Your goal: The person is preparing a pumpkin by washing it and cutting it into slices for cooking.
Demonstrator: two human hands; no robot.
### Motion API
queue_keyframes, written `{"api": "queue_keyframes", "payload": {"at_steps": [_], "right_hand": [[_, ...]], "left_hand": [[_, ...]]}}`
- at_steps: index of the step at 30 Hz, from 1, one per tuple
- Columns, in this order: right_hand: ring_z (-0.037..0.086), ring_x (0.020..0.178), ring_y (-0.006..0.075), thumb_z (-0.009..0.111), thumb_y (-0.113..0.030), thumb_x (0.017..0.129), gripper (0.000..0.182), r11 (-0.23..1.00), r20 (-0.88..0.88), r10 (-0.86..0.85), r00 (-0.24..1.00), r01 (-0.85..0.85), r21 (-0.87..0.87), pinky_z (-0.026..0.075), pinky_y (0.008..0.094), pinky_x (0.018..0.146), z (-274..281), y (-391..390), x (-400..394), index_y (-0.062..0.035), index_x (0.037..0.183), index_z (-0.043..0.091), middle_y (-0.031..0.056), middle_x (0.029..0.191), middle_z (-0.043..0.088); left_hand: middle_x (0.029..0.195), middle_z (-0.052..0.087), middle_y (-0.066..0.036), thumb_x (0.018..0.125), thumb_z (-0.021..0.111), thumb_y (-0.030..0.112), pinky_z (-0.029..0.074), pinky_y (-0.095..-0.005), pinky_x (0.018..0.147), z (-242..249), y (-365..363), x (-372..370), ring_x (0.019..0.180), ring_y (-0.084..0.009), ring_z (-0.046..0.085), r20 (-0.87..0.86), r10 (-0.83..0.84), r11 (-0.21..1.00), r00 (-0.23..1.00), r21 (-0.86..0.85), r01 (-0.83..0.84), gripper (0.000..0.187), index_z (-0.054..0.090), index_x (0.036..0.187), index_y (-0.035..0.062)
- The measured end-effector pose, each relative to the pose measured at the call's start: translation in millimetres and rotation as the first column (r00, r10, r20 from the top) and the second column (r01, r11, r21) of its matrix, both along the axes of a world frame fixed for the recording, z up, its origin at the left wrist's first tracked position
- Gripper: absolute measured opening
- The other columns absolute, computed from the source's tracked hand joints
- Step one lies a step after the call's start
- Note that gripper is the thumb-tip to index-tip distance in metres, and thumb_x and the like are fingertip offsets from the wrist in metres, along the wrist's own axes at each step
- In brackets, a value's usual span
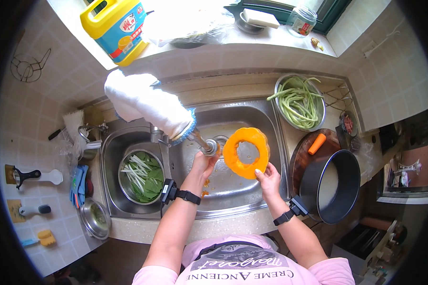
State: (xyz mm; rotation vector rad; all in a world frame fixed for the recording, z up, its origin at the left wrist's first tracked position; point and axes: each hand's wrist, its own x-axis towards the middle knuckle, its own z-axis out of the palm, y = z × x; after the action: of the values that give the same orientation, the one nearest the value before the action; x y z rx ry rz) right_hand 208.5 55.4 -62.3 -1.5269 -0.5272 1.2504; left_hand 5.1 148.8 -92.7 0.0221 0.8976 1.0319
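Note:
A hollow orange ring of pumpkin (232, 153) is held over the right sink basin (266, 114). My right hand (269, 179) grips its lower right edge, with the thumb on the near face. My left hand (205, 162) is closed around the end of the metal faucet spout (208, 146), just left of the pumpkin; the spout hides some of its fingers. A white cloth with blue trim (147, 104) covers the upper part of the faucet. Small orange scraps (205, 194) lie on the basin floor below.
A bowl of leafy greens (140, 199) sits in the left basin. Right of the sink are a bowl of long beans (297, 102), a carrot piece (316, 144) on a round cutting board (302, 159), and a dark pot (330, 187). A yellow detergent jug (116, 31) stands on the sill.

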Motion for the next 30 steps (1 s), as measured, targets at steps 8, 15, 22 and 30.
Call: {"api": "queue_keyframes", "payload": {"at_steps": [8, 15, 22, 30], "right_hand": [[0.058, 0.088, 0.0138, 0.06, 0.003, 0.077, 0.033, 0.994, 0.034, 0.092, 0.995, -0.089, -0.067, 0.046, 0.0236, 0.077, -5, 1, -3, 0.0022, 0.107, 0.049, 0.0075, 0.097, 0.059], [0.061, 0.072, 0.0105, 0.062, -0.004, 0.077, 0.027, 0.954, 0.131, 0.279, 0.951, -0.259, -0.153, 0.048, 0.0221, 0.062, 0, 22, -19, 0.0015, 0.102, 0.054, 0.006, 0.084, 0.064], [0.062, 0.075, 0.0306, 0.067, -0.016, 0.07, 0.033, 0.83, 0.619, 0.543, 0.567, -0.473, -0.295, 0.048, 0.0366, 0.067, 23, 30, -27, -0.0036, 0.099, 0.059, 0.0166, 0.084, 0.063], [0.058, 0.087, 0.0343, 0.066, -0.015, 0.069, 0.041, 0.76, 0.776, 0.498, 0.387, -0.626, -0.176, 0.047, 0.0388, 0.075, 35, 2, -12, -0.0027, 0.107, 0.056, 0.0171, 0.095, 0.06]], "left_hand": [[0.087, 0.058, -0.008, 0.086, 0.045, 0.017, 0.044, -0.0308, 0.07, 8, -3, -3, 0.075, -0.0181, 0.058, -0.231, -0.115, 0.988, 0.966, 0.075, 0.135, 0.017, 0.056, 0.092, 0.0057], [0.101, 0.061, -0.008, 0.084, 0.037, 0.031, 0.026, -0.0385, 0.092, 13, 1, -60, 0.093, -0.0202, 0.056, -0.508, 0.134, 0.991, 0.851, 0.094, -0.099, 0.033, 0.058, 0.095, 0.0065], [0.087, 0.065, -0.008, 0.085, 0.042, 0.019, 0.042, -0.0291, 0.075, 21, 18, -102, 0.085, -0.0165, 0.059, -0.7, 0.201, 0.969, 0.685, 0.244, -0.036, 0.025, 0.062, 0.086, 0.0044], [0.104, 0.058, -0.008, 0.071, 0.059, 0.004, 0.039, -0.0312, 0.091, 18, -13, -86, 0.101, -0.0194, 0.053, -0.885, 0.101, 0.786, 0.455, 0.351, 0.508, 0.037, 0.056, 0.107, 0.0019]]}}
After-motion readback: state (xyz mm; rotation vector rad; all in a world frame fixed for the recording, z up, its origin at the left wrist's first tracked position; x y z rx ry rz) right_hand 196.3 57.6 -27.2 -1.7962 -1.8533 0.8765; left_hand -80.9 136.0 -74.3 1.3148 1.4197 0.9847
